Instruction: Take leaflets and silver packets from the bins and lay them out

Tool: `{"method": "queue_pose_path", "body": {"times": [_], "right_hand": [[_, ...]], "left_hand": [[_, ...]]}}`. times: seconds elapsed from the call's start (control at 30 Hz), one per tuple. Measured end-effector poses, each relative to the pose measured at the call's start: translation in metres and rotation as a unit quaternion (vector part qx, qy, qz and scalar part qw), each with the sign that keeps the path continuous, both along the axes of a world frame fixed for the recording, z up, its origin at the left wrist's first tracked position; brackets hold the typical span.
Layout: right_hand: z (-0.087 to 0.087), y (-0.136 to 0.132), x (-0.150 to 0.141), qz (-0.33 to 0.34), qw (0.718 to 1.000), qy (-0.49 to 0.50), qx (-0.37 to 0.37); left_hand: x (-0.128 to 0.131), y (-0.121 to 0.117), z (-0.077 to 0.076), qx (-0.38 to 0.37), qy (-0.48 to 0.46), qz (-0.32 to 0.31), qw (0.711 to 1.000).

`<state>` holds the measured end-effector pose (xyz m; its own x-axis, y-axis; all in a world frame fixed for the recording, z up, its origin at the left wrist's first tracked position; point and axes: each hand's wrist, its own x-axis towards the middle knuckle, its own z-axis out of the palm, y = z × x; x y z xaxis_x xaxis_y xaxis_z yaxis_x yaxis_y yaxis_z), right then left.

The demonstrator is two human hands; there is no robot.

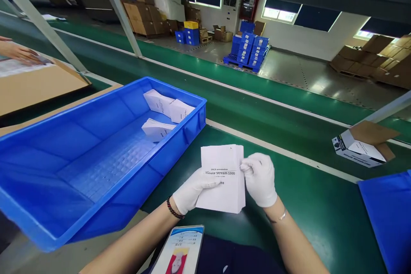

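Note:
Both my hands wear white gloves and hold a stack of white printed leaflets (221,180) above the green belt. My left hand (192,190) grips the stack's left edge with the thumb across its face. My right hand (260,180) pinches the right edge, fingers curled around the sheets. To the left stands a big blue plastic bin (96,154), tilted toward me, with a few more bundles of white leaflets (162,113) in its far corner.
A green conveyor belt (289,137) runs across, carrying an open cardboard box (364,145) at the right. Another blue bin (390,218) edges in at lower right. Another person's hand (17,51) rests on cardboard at far left. An ID badge (180,250) hangs below.

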<state>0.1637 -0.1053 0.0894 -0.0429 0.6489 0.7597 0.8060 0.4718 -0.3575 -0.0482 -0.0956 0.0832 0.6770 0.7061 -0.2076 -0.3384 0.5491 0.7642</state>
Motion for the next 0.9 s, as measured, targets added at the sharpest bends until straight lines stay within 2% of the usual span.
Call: {"method": "queue_pose_path", "body": {"times": [0.1, 0.17, 0.33, 0.43, 0.5, 0.57, 0.6, 0.67, 0.77, 0.83, 0.9], "right_hand": [[0.001, 0.024, 0.023, -0.076, 0.994, -0.042, 0.073], [0.002, 0.036, 0.032, -0.071, 0.993, -0.052, 0.077], [0.0, 0.043, 0.033, -0.022, 0.998, -0.06, 0.017], [0.0, 0.049, 0.044, -0.041, 0.996, -0.012, -0.074], [0.004, 0.061, 0.064, -0.076, 0.975, 0.023, -0.208], [0.01, 0.079, 0.091, -0.107, 0.93, 0.041, -0.349], [0.013, 0.088, 0.105, -0.123, 0.91, 0.044, -0.394], [0.02, 0.106, 0.132, -0.168, 0.891, 0.046, -0.42], [0.028, 0.124, 0.162, -0.251, 0.876, 0.051, -0.408], [0.029, 0.127, 0.169, -0.295, 0.864, 0.057, -0.403], [0.028, 0.121, 0.162, -0.308, 0.865, 0.061, -0.391]], "left_hand": [[0.002, 0.0, -0.004, 0.022, 0.057, -0.051, 0.997], [0.003, 0.004, -0.008, 0.068, 0.088, -0.077, 0.991], [0.008, 0.021, -0.02, 0.191, 0.119, -0.15, 0.963], [0.011, 0.024, -0.027, 0.209, 0.086, -0.187, 0.956], [0.012, 0.023, -0.031, 0.181, 0.059, -0.208, 0.959], [0.011, 0.022, -0.036, 0.146, 0.048, -0.207, 0.966], [0.01, 0.021, -0.038, 0.129, 0.049, -0.201, 0.97], [0.008, 0.02, -0.043, 0.087, 0.043, -0.174, 0.98], [0.004, 0.022, -0.052, 0.001, 0.0, -0.131, 0.991], [0.001, 0.023, -0.058, -0.044, -0.037, -0.095, 0.994], [0.0, 0.026, -0.065, -0.07, -0.08, -0.06, 0.992]]}}
